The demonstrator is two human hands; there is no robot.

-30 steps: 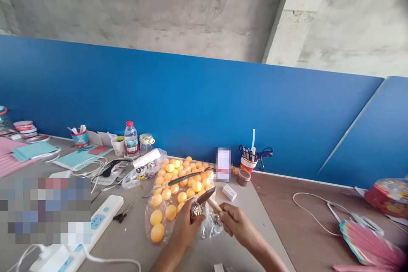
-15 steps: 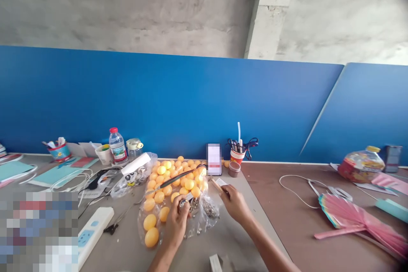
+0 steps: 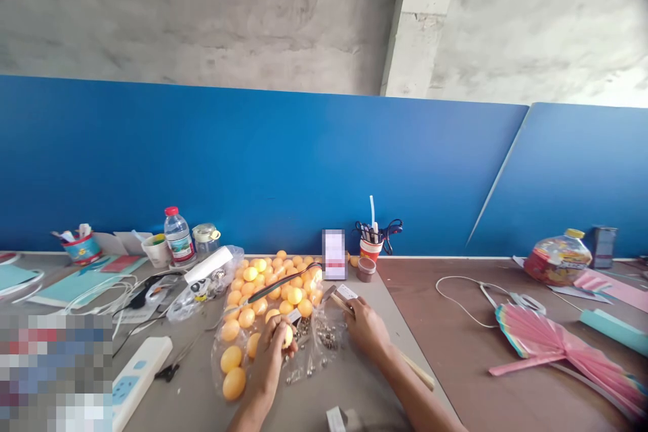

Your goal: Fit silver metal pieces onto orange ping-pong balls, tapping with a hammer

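Note:
My left hand [image 3: 271,351], low in the middle of the view, closes its fingers round a small yellow ball [image 3: 288,336]. Beside it, orange-yellow balls [image 3: 231,359] like table tennis balls fill a clear plastic bag, and a long thin dark tool [image 3: 276,287] lies across them. My right hand [image 3: 365,325] is shut on a wooden-handled tool [image 3: 418,371]; its dark end points at the bag, and its handle passes under my forearm. Between my hands lies a clear bag of small metal pieces [image 3: 327,337].
A phone [image 3: 334,255] with a blurred screen stands against the blue partition [image 3: 283,169], near a cup of pens [image 3: 371,248] and a small brown tub [image 3: 366,268]. To the left are a water bottle [image 3: 179,237] and a power strip [image 3: 142,378]. A pink fan [image 3: 536,334] lies right.
A yellow ball now shows in my left hand, where a shiny round surface showed before. My right hand's tool has turned, so its long handle shows beyond my forearm. The view has shifted slightly.

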